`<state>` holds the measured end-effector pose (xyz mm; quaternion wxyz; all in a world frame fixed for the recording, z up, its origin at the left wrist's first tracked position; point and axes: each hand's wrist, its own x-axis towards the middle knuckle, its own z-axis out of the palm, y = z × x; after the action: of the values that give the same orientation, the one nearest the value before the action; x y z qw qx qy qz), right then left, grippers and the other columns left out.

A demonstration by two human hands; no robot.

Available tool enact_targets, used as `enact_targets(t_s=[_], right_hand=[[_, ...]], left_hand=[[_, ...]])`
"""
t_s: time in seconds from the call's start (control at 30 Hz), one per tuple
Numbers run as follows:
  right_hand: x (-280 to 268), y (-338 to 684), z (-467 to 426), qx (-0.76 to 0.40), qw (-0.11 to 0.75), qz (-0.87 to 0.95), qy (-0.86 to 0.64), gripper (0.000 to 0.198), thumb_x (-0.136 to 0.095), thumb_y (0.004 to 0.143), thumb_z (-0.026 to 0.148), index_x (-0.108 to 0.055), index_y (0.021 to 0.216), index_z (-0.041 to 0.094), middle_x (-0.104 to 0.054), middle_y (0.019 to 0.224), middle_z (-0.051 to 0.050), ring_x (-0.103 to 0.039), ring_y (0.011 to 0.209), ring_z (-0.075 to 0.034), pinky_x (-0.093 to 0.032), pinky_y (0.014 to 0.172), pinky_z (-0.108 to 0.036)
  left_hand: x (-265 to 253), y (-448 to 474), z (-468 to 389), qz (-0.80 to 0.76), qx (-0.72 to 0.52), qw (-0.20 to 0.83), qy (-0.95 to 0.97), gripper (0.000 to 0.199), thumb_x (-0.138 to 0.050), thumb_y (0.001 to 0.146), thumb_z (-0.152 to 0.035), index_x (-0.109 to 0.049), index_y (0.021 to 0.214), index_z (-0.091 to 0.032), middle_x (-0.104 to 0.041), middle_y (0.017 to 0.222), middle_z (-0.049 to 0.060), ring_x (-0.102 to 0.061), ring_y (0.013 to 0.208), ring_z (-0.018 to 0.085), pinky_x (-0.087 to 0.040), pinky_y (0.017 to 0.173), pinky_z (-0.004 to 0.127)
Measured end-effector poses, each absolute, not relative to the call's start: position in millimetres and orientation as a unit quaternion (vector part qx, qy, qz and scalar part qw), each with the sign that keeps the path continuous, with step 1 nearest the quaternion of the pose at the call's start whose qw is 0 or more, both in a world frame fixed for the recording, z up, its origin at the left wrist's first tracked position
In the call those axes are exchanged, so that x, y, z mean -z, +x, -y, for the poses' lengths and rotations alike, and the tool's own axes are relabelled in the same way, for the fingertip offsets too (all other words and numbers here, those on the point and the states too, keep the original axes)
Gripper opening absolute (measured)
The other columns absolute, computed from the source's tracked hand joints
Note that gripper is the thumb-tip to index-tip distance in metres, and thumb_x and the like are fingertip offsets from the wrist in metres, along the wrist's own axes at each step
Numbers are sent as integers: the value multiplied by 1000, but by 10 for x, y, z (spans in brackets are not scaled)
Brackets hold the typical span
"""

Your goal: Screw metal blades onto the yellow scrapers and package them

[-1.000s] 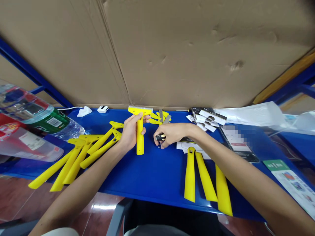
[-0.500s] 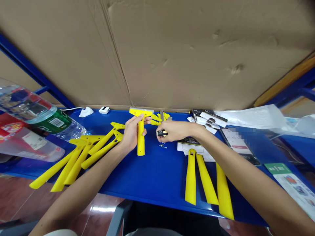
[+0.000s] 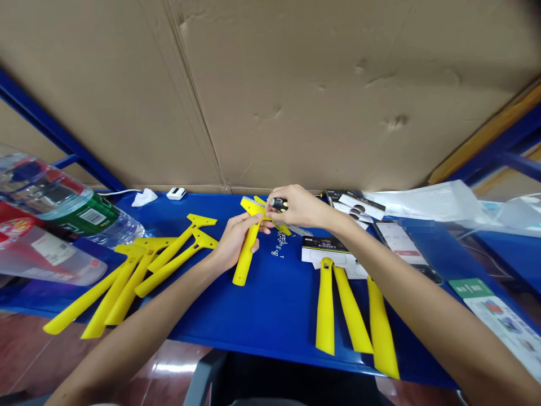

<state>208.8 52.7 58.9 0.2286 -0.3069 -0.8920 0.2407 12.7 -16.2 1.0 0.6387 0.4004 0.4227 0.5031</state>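
While my left hand (image 3: 235,241) grips one yellow scraper (image 3: 245,258), my right hand (image 3: 301,205) clasps one black-and-yellow tool (image 3: 279,204) beside it.

From my head camera view, I am extending both bare arms inward from the lower corners. My left forearm (image 3: 147,321) is slanting up to the right, its wrist (image 3: 209,268) running nearly straight into the left hand (image 3: 234,239), which is gripping with the thumb lying on top. My right forearm (image 3: 406,304) is slanting up to the left; the right hand (image 3: 298,206) is arching knuckles-up, fingers curling down in a pinch just beside the left fingertips (image 3: 266,226).
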Motion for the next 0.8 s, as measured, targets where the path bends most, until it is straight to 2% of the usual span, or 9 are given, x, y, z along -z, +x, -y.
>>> enact_targets(t_s=[0.23,0.4,0.6,0.73,0.8], right_hand=[[-563,2108,-552,-251,202,895,-309,9,-68,87,20,-77,85,19,-77,89,-4,-65,80,-18,-44,78,-32],[-498,2145,-644,-359,196,854,-321,8,-74,80,27,-75,82,19,-74,81,-1,-64,76,-17,-46,73,-32],[-479,2193,-728,-389,158,815,-399,36,-91,67,39,-70,90,22,-69,87,-2,-55,70,-16,-40,59,-31],[-539,2226,-694,-421,95,794,-428,48,-92,67,43,-66,104,24,-64,81,0,-42,54,-11,-32,46,-30],[-556,2234,-684,-434,79,790,-426,50,-91,69,44,-65,107,25,-64,80,1,-41,52,-11,-32,44,-30]], left_hand=[[30,129,157,-430,-490,658,377,20,-78,92,-27,-76,102,-10,-80,106,20,-71,78,18,-39,38,18],[46,117,158,-421,-478,670,383,20,-79,92,-28,-76,102,-10,-80,105,19,-71,79,18,-40,38,18],[51,120,158,-421,-451,675,405,20,-81,90,-30,-77,96,-11,-80,106,20,-70,79,19,-40,37,19],[66,125,167,-413,-432,679,426,21,-80,92,-32,-78,97,-12,-80,105,19,-70,77,19,-41,37,19],[74,126,172,-411,-425,681,433,21,-80,92,-33,-78,98,-12,-80,105,19,-69,75,18,-41,37,19]])
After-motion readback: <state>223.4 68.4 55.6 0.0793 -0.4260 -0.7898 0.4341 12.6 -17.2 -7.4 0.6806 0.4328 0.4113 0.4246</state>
